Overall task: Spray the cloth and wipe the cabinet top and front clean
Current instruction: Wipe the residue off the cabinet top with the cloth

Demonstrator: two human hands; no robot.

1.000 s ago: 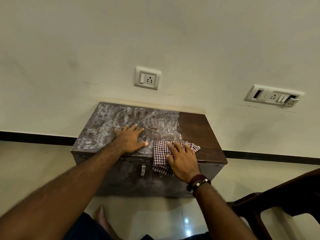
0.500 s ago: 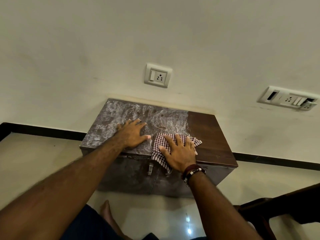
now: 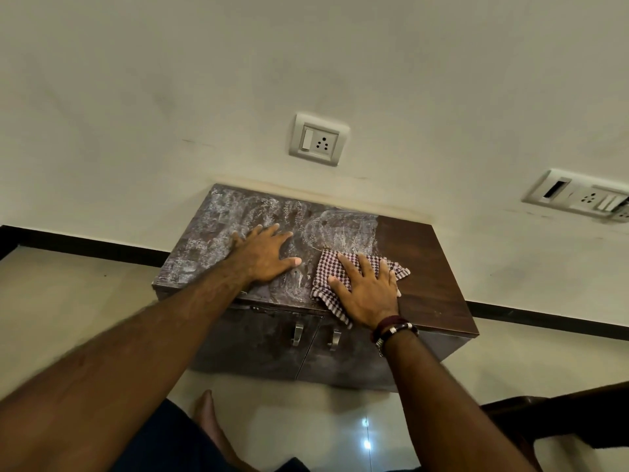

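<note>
The right hand covers the middle of the cloth. The second wall socket and dark chair, perhaps wooden, are cut off at the right edge.

No text, label, brand, number or sign can be read anywhere in the head view. The 2 wall sockets carry no legible marking.
</note>
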